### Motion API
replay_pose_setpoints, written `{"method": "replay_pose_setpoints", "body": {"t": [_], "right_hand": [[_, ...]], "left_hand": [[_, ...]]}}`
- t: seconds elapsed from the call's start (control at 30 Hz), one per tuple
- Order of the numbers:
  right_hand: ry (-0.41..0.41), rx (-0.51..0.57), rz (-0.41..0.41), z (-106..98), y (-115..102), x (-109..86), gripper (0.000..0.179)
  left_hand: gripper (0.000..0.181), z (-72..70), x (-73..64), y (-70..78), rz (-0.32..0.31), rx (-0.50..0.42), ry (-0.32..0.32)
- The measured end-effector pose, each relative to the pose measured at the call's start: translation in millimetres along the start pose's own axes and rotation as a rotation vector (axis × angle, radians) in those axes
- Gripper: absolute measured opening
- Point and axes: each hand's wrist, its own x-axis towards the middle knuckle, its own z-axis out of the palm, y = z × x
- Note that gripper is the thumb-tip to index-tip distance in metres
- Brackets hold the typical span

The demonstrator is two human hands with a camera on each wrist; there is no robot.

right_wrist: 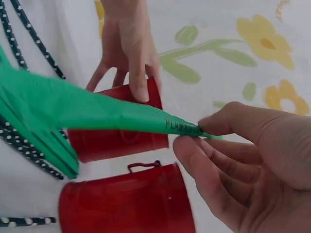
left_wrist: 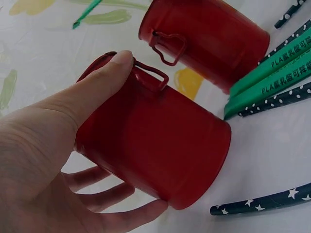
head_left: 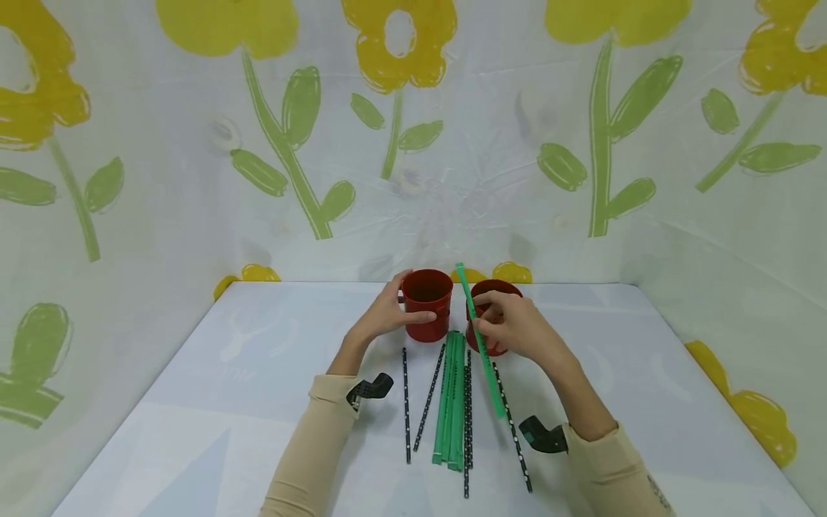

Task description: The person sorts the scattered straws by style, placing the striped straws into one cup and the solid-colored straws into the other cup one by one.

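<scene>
Two red metal cups with small wire handles stand side by side near the table's back edge. My left hand holds the left cup, thumb on one side and fingers spread on the other, as the left wrist view shows. Thumb and fingertips of my right hand pinch a flat green wrapped straw near its upper end. This straw slants in front of the right cup, and printed letters show near the pinch. On the table below the cups lies a bundle of similar green wrapped straws.
Dark straws with white patterns lie around the bundle: one at the far left, another slanting beside it, some along the bundle's right side, and one at the right. A flower-printed curtain rises behind the table.
</scene>
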Motion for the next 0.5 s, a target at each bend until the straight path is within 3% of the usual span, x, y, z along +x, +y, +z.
{"method": "replay_pose_setpoints", "body": {"t": [0.5], "right_hand": [[0.124, -0.049, -0.014, -24, -30, 30.1, 0.036]], "left_hand": [[0.101, 1.1, -0.4, 4.2, -0.033, 0.017, 0.040]]}}
